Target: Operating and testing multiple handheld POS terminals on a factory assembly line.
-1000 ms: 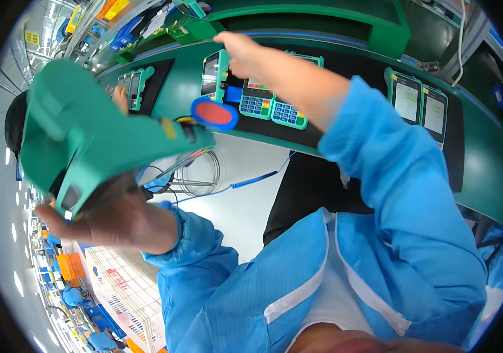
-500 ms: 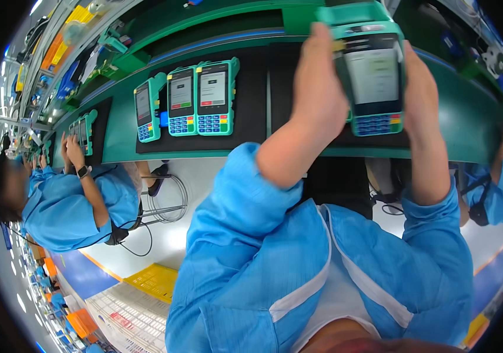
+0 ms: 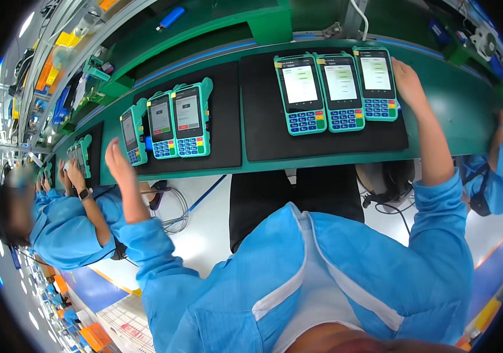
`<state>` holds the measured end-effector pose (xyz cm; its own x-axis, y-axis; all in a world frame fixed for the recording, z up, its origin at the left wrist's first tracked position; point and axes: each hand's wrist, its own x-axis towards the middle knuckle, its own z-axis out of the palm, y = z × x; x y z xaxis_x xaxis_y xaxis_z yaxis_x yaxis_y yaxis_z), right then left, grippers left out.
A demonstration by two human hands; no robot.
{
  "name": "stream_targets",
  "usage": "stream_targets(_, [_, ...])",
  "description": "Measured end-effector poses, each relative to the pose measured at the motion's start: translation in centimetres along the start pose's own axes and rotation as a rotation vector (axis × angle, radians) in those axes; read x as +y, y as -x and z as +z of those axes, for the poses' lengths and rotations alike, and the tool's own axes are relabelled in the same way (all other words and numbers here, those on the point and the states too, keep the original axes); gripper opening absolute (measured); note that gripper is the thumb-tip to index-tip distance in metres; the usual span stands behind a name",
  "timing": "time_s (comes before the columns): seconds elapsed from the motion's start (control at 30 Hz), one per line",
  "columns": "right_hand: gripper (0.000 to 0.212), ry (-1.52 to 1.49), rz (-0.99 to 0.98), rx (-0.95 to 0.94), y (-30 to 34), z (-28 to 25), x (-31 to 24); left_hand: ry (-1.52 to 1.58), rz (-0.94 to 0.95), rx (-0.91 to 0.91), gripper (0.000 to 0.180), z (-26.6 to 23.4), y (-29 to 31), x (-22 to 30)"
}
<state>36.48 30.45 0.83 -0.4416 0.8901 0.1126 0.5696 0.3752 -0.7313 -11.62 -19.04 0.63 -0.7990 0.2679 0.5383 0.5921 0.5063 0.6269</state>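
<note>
Three teal handheld payment terminals with lit screens and keypads lie side by side on the right black mat: a left one (image 3: 302, 88), a middle one (image 3: 341, 91) and a right one (image 3: 376, 82). Along the right edge of the right terminal is my right hand (image 3: 410, 85), fingers stretched out against its side and partly hidden. My left hand (image 3: 123, 167) is raised, open and holding nothing. It is nearest to a tilted terminal (image 3: 131, 138) on the left mat. Beside that stand two more terminals, one (image 3: 161, 126) left of the other (image 3: 189, 120).
The black mats (image 3: 322, 147) lie on a green workbench (image 3: 460, 112). A green shelf (image 3: 204, 41) runs behind, with a blue object (image 3: 171, 18) on it. To the left a seated co-worker (image 3: 66, 226) in blue handles terminals. Another person (image 3: 495, 182) is at the right.
The terminal lifted between both my hands is now down on the right mat beside two others. My left hand has let go and swung far left. The view has shifted.
</note>
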Motion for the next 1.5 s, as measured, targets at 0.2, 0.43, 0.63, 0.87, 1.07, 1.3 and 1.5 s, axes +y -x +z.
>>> stream_targets(0.2, [0.049,0.060,0.077,-0.046,-1.5,-3.5,2.0,-0.325,-0.213,-0.388,0.040,0.4,-5.8,-12.6])
stream_targets(0.43, [0.043,0.014,-0.257,0.300,-0.8,-3.5,-1.5,-0.089,-0.291,-0.542,0.029,1.4,-6.0,-7.9])
stream_targets(0.63, [0.029,0.069,-0.778,0.293,0.3,0.6,-8.6,-0.110,-0.086,-0.584,0.032,6.6,-1.1,2.2])
stream_targets(0.87, [0.019,0.363,-0.573,0.064,-5.4,4.0,-4.2,0.189,0.042,-0.670,0.028,14.7,7.6,16.1])
stream_targets(1.07, [0.024,0.585,-0.333,0.194,-12.2,0.0,5.6,0.321,0.064,-0.707,0.033,18.2,11.7,22.8])
stream_targets(1.3, [0.026,0.603,-0.337,0.255,-13.6,1.1,8.7,0.271,0.163,-0.758,0.034,15.8,12.4,22.6])
stream_targets(1.5, [0.020,0.705,-0.276,0.363,-12.9,3.5,6.7,-0.184,0.306,-0.325,0.029,8.3,11.3,17.5])
